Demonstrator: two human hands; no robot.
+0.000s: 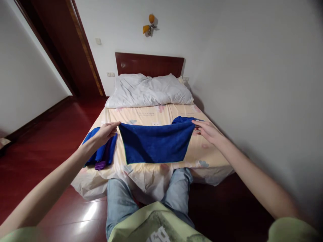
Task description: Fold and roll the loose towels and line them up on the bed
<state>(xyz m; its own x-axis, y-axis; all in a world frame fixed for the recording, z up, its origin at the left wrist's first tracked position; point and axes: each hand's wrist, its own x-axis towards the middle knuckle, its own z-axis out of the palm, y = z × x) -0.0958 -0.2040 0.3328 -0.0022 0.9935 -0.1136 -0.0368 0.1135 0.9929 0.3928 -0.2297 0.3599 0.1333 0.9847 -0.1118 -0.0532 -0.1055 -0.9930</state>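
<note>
A blue towel [156,144] with a thin green edge is stretched between my two hands above the bed. My left hand [109,131] pinches its upper left corner, and my right hand [205,130] pinches the upper right one. Below the top edge the cloth hangs down fairly flat, its lower edge near the foot of the bed. Beside my left hand lies a pile of blue cloths [100,154] with a purple cloth [100,165] at its near end. Another blue cloth [184,119] lies crumpled on the bed just behind the towel, partly hidden by it and by my right hand.
The bed has a pale flowered sheet [143,114]. A white quilt [151,92] is bunched against the dark wooden headboard [151,64]. A wall [264,84] runs close along the right side; a red-brown floor [50,134] lies to the left.
</note>
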